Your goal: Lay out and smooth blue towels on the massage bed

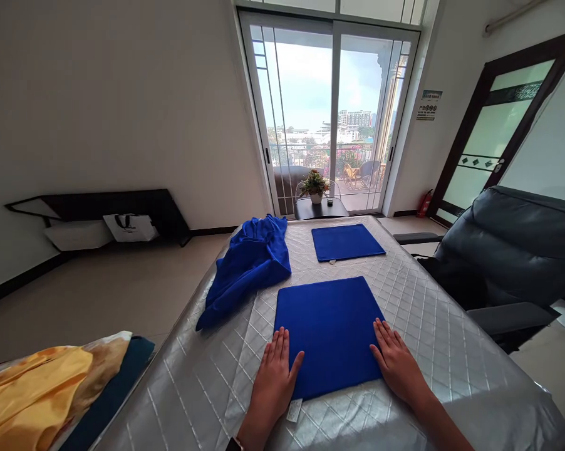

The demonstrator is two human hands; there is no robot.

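Several fabrics [33,388], yellow, tan and dark teal, lie piled well to the left of the near blue square [332,335], a smooth flat cloth on the silver-quilted worktop [207,382]. Beyond the square's far left corner, a crumpled blue cloth [259,254] slumps in loose folds, apparently set aside to leave working room. From where I stand, the left hand [274,373] rests flat over the square's left edge, fingers side by side, thumb stretched inward; a pale label [294,410] pokes out from the near edge beside it. Past the square's far edge lies a second blue rectangle [347,242], just as smooth. The right hand [398,357] lies flat at the square's right edge, fingers nearly together, thumb apart; both seem placed so to keep the cloth even and still. Right of the square stands a black leather armchair [522,244].
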